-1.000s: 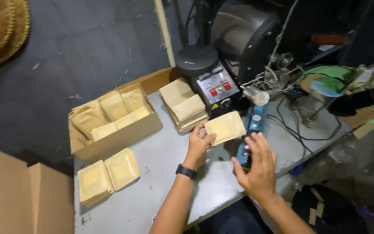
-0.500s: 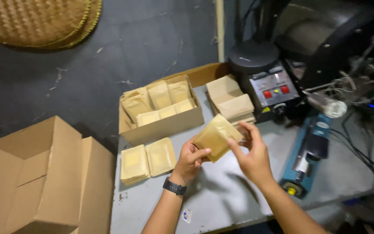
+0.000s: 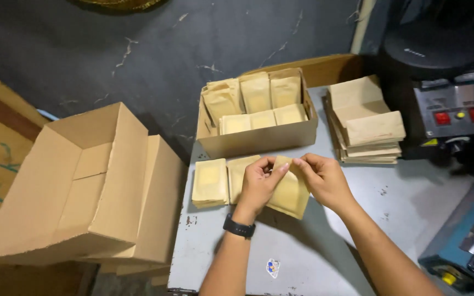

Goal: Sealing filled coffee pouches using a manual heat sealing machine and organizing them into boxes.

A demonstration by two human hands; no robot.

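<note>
Both hands pinch one tan paper pouch (image 3: 293, 192) just above the grey table (image 3: 314, 257). My left hand (image 3: 259, 183), with a black watch on its wrist, grips the pouch's top left edge. My right hand (image 3: 325, 178) holds the top right edge. Two flat stacks of similar pouches (image 3: 210, 182) lie on the table right beside my left hand, partly hidden by it.
A shallow cardboard tray (image 3: 256, 137) full of pouches stands behind the hands. A pile of empty pouches (image 3: 366, 120) lies to its right, beside a black machine with red buttons (image 3: 448, 109). A blue sealer (image 3: 467, 241) sits at the right; an open carton (image 3: 78, 186) stands left of the table.
The view has swung left and down. My left hand carried the pouch from near the machine toward the stacks, and my right hand left the blue sealer and joined it on the pouch.
</note>
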